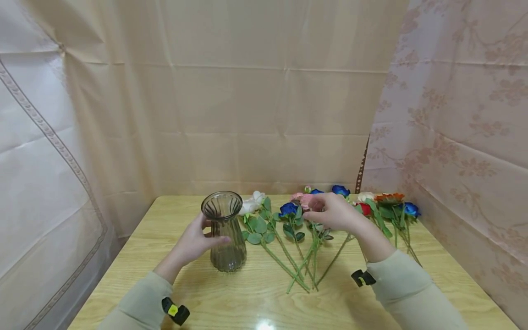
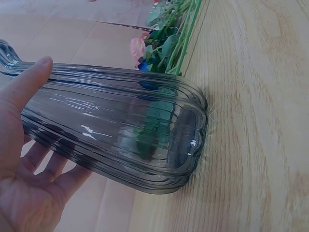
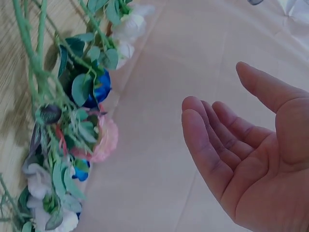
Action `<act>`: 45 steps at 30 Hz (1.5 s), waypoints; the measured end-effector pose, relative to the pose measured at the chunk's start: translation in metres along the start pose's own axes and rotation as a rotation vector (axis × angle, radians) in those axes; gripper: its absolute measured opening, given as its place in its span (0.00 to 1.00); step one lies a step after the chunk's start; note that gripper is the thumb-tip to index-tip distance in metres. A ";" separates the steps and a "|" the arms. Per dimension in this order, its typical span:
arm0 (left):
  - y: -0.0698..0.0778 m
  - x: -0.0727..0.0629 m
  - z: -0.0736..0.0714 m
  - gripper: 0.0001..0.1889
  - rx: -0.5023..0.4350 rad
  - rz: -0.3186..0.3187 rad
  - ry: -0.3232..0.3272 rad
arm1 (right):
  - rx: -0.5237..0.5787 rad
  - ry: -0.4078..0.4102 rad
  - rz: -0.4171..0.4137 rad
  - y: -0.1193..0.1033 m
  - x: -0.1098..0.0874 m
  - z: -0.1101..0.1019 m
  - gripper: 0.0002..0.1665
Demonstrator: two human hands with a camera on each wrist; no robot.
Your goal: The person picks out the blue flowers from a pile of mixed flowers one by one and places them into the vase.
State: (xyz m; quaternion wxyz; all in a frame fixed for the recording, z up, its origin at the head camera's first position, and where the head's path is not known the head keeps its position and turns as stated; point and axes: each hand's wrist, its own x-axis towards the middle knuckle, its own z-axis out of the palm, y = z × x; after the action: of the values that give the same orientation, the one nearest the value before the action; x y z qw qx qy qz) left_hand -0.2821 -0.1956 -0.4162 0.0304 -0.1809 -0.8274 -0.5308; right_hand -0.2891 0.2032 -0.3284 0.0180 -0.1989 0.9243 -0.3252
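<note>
A ribbed, smoky glass vase (image 1: 228, 243) stands upright on the table, its flared rim at the top. My left hand (image 1: 197, 239) holds it from the left side, the thumb across the front and the fingers round the back. In the left wrist view, the thumb and fingers lie along the vase's (image 2: 111, 111) narrower upper part. My right hand (image 1: 333, 211) is over the flowers with nothing in it, thumb and fingers apart. Below it are a pink flower (image 3: 107, 137) and a blue flower (image 1: 288, 209), among leafy green stems.
White flowers (image 1: 252, 203) lie just right of the vase. At the back right are another blue flower (image 1: 411, 209), an orange flower (image 1: 389, 198) and a red flower (image 1: 364, 209). Several green stems cross toward the front of the wooden table (image 1: 247, 307). A beige curtain (image 1: 247, 101) hangs behind.
</note>
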 end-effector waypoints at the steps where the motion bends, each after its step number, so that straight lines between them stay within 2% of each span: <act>1: 0.000 0.000 0.000 0.46 0.000 -0.001 0.001 | 0.007 0.002 0.012 0.002 -0.001 -0.002 0.15; 7: 0.002 -0.001 0.000 0.46 0.004 -0.011 0.009 | 0.069 -0.005 0.087 0.012 -0.006 -0.005 0.20; 15: 0.001 0.000 0.001 0.46 -0.008 0.002 0.015 | 0.056 0.001 0.144 0.027 -0.011 -0.004 0.26; 22: -0.001 -0.002 0.004 0.45 -0.008 0.034 0.037 | 0.078 -0.009 0.190 0.037 -0.017 -0.001 0.23; 30: -0.004 -0.008 0.009 0.44 0.025 0.078 0.109 | 0.093 -0.014 0.208 0.047 -0.021 0.005 0.24; 39: -0.001 -0.012 0.012 0.44 0.022 0.058 0.145 | 0.076 -0.045 0.243 0.057 -0.021 0.019 0.19; 45: -0.002 -0.016 0.012 0.42 -0.005 0.047 0.162 | 0.073 -0.058 0.287 0.063 -0.020 0.030 0.20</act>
State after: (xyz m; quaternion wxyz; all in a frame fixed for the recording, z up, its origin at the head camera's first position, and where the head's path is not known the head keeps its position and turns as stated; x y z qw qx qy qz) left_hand -0.2659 -0.1901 -0.4272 0.1090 -0.1568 -0.8165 -0.5449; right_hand -0.2884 0.2377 -0.3929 0.0981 -0.0730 0.9300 -0.3467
